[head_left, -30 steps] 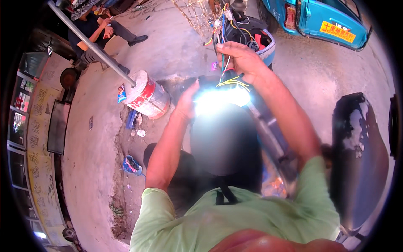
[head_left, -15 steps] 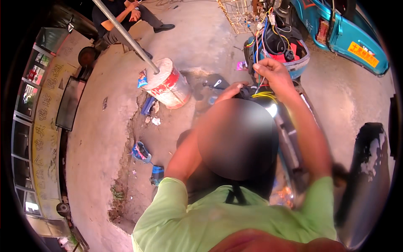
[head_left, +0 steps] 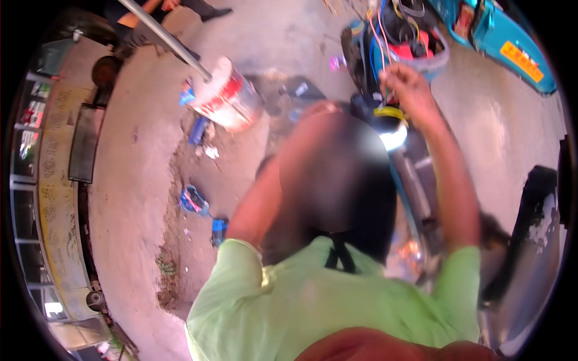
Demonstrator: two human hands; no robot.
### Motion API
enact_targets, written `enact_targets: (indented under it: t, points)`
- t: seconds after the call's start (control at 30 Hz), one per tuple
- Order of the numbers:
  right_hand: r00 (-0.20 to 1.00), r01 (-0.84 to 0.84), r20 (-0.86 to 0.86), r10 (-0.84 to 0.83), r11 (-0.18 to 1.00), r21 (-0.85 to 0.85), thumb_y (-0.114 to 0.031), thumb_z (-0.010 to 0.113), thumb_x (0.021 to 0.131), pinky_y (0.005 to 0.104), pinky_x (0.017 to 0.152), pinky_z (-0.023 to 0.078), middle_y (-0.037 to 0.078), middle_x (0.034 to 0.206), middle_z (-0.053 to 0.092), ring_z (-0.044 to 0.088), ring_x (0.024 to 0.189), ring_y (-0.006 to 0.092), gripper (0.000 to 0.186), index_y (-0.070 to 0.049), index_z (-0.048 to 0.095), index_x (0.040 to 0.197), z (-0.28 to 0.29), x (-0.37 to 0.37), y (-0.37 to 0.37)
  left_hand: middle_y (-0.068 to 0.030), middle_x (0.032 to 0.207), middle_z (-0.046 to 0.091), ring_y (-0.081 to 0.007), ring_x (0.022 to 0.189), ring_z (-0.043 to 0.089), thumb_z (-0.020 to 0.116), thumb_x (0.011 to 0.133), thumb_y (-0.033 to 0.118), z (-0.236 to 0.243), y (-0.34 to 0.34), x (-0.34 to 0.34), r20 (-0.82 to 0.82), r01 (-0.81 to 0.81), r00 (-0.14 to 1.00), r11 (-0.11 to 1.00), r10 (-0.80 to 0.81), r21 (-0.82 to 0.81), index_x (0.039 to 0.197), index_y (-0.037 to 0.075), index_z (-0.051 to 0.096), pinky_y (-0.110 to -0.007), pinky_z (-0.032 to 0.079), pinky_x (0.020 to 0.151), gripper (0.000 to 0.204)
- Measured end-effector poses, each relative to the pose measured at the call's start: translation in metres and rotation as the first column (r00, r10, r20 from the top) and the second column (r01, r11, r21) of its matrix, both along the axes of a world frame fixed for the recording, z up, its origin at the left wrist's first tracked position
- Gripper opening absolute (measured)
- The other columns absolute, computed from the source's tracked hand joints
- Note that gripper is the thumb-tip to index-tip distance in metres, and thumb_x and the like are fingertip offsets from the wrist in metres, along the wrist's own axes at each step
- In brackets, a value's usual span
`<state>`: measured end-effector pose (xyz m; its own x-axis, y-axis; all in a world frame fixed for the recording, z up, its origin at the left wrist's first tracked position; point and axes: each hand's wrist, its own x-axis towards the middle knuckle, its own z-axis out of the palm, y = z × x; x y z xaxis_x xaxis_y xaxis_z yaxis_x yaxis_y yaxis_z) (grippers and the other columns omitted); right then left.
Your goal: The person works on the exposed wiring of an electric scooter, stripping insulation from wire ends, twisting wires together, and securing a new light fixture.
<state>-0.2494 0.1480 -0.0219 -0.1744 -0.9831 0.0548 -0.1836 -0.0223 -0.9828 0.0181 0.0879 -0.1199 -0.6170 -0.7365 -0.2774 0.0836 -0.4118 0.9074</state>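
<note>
My right hand (head_left: 408,90) is closed, thumb and fingers pinched around thin wires at the front of a partly stripped scooter. Above it, pink and blue wires (head_left: 382,45) run up toward the scooter's open front. Just below sits a looped yellow cable (head_left: 390,112), beside a bright white light (head_left: 394,139). My left hand (head_left: 319,109) is to the left of these wires, close to dark scooter parts. A blurred round patch and motion smear hide its fingers and anything in them.
A red-and-white concrete-filled bucket (head_left: 232,105) holds a slanting metal pole (head_left: 162,36). Teal body panels (head_left: 512,51) lie at the far right; a dark worn seat (head_left: 533,210) stands nearer. A blue container (head_left: 219,231) is on the ground at left. Another person's legs (head_left: 198,9) show far off.
The view has shifted, so the bucket and ground items appear higher and further left. My right hand has moved slightly right, still pinching the wires. My left hand's fingers are less visible.
</note>
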Motion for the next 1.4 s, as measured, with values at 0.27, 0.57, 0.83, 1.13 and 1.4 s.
enact_targets:
  t: [0.27,0.57,0.83,1.13,1.4]
  points:
    - [1.000,-0.012,-0.015,0.011,0.999,-0.048,-0.027,0.067,0.100,0.0216,0.063,0.038,-0.003,0.081,0.068,0.053,0.069,0.0036,0.020,-0.007,0.068,0.098,-0.011,-0.003,0.001,-0.0147,0.129,0.067,-0.0304,0.123,0.062,0.064,0.100,0.026,-0.037,0.023,0.125,0.522,0.014,0.815,0.892,0.252,-0.452,0.140,0.000,0.057,-0.038,0.048,0.105,0.048]
    - [0.998,0.058,-0.006,-0.058,0.998,0.000,-0.028,0.067,0.101,0.0207,0.064,0.043,-0.001,0.087,0.071,0.057,0.073,0.0033,0.020,-0.008,0.069,0.101,-0.018,-0.008,0.006,-0.0190,0.148,0.052,-0.0317,0.141,0.046,0.063,0.098,0.028,-0.048,0.056,0.145,0.544,0.139,0.828,0.890,0.136,-0.434,0.147,0.007,0.053,-0.040,0.031,0.120,0.055]
    - [0.997,0.059,-0.053,-0.057,0.997,0.042,-0.027,0.069,0.100,0.0196,0.059,0.040,-0.001,0.087,0.071,0.054,0.069,0.0024,0.019,-0.008,0.070,0.101,-0.016,-0.002,-0.001,-0.0180,0.150,0.052,-0.0300,0.141,0.047,0.064,0.098,0.031,-0.083,0.039,0.143,0.543,0.018,0.816,0.932,0.196,-0.363,0.148,0.007,0.053,-0.038,0.034,0.118,0.057]
    - [0.991,0.064,-0.125,-0.050,0.992,0.111,-0.036,0.071,0.097,0.0229,0.062,0.043,-0.002,0.083,0.069,0.058,0.073,0.0047,0.027,-0.009,0.070,0.096,0.005,0.010,-0.006,-0.0143,0.149,0.054,-0.0258,0.138,0.049,0.063,0.100,0.027,-0.131,0.025,0.156,0.464,-0.072,0.852,0.933,0.242,-0.353,0.148,0.004,0.053,-0.037,0.035,0.116,0.054]
    - [0.997,0.047,0.053,-0.054,0.992,0.120,-0.016,0.067,0.100,0.0254,0.066,0.051,0.000,0.079,0.065,0.061,0.071,0.0093,0.011,-0.007,0.066,0.094,0.025,-0.003,0.000,-0.0182,0.150,0.053,-0.0278,0.141,0.047,0.060,0.101,0.026,-0.114,0.024,0.145,0.511,-0.045,0.826,0.932,0.238,-0.361,0.148,0.002,0.052,-0.037,0.033,0.119,0.054]
